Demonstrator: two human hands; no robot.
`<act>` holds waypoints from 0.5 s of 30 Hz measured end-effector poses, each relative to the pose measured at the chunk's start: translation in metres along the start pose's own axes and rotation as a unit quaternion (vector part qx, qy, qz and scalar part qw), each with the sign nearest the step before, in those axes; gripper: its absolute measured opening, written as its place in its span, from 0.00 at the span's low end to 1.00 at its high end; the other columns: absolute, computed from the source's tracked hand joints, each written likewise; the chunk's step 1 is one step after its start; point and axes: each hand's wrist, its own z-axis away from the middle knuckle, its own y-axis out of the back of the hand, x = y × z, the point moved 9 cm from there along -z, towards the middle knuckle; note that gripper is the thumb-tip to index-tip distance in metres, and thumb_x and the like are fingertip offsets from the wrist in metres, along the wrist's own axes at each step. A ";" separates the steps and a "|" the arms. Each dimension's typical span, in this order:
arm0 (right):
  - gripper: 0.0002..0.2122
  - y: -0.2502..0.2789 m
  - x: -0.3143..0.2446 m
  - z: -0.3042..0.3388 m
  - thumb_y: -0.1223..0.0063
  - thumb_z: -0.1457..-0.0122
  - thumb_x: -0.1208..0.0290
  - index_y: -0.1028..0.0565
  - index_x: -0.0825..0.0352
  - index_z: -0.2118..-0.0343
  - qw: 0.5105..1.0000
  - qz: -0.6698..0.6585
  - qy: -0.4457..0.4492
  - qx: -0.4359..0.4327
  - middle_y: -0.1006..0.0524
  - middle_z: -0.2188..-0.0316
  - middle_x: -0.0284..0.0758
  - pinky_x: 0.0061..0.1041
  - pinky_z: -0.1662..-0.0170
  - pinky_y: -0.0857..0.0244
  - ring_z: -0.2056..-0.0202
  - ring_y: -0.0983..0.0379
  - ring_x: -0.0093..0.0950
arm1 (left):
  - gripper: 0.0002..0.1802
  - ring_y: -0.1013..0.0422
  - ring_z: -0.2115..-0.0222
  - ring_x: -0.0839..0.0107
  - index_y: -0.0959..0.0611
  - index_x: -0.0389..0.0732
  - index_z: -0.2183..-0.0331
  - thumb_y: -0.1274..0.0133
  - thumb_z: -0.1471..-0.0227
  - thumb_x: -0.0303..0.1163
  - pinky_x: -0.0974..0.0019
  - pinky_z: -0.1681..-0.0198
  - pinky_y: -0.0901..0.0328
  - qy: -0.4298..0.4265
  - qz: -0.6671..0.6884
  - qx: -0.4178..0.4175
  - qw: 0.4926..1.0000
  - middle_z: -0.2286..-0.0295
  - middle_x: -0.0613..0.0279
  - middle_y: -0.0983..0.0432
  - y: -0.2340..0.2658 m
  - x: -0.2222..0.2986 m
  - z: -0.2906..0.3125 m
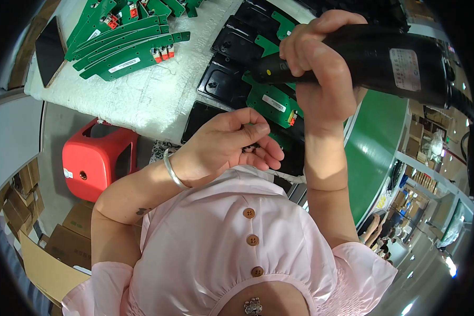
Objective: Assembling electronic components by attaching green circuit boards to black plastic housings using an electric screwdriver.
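Left arm (122, 203): bent sharply at the elbow (104, 206), forearm (142, 184) running diagonally up and inward across the front of the body. Small dark mark on the forearm's inner side. Left wrist (187, 164) roughly in line with the forearm. Left hand (237, 142): cupped, half-open; fingers loosely curled, thumb reaching across toward the index finger, the two close together.

Right arm (327, 174): near vertical in view, a skin crease crossing it at mid-length. Right hand (326, 66): raised, farther out than the left, wrapped in a firm grip, fingers bent at the knuckles. Hands well apart.
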 end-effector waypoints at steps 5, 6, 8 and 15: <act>0.08 -0.008 0.003 -0.004 0.58 0.59 0.78 0.39 0.69 0.73 1.000 0.014 -0.025 -0.001 0.38 0.86 0.32 0.23 0.77 0.44 0.86 0.44 0.20 | 0.08 0.31 0.71 0.74 0.28 0.37 0.68 0.55 0.50 0.31 0.76 0.69 0.36 -0.057 -0.033 0.028 0.997 0.72 0.60 0.29 0.010 0.008 0.000; 0.08 -0.008 0.005 -0.004 0.58 0.59 0.78 0.39 0.68 0.73 0.999 0.012 -0.033 0.000 0.38 0.86 0.32 0.23 0.77 0.44 0.86 0.44 0.20 | 0.08 0.31 0.71 0.75 0.28 0.37 0.68 0.54 0.50 0.30 0.77 0.69 0.35 -0.066 -0.023 0.042 0.997 0.72 0.61 0.29 0.013 0.011 0.000; 0.08 -0.008 0.005 -0.003 0.58 0.59 0.78 0.39 0.69 0.72 0.999 0.011 -0.032 -0.001 0.38 0.86 0.32 0.23 0.77 0.44 0.86 0.44 0.20 | 0.07 0.31 0.71 0.76 0.27 0.37 0.67 0.54 0.51 0.29 0.77 0.69 0.35 -0.077 -0.013 0.057 0.995 0.72 0.62 0.29 0.015 0.014 0.001; 0.09 -0.006 -0.007 -0.003 0.59 0.58 0.76 0.38 0.71 0.71 0.999 0.041 0.018 -0.005 0.37 0.86 0.32 0.23 0.76 0.43 0.86 0.44 0.21 | 0.09 0.31 0.71 0.78 0.28 0.37 0.65 0.55 0.50 0.29 0.78 0.66 0.35 -0.089 0.053 0.085 0.991 0.70 0.63 0.29 0.018 0.016 0.002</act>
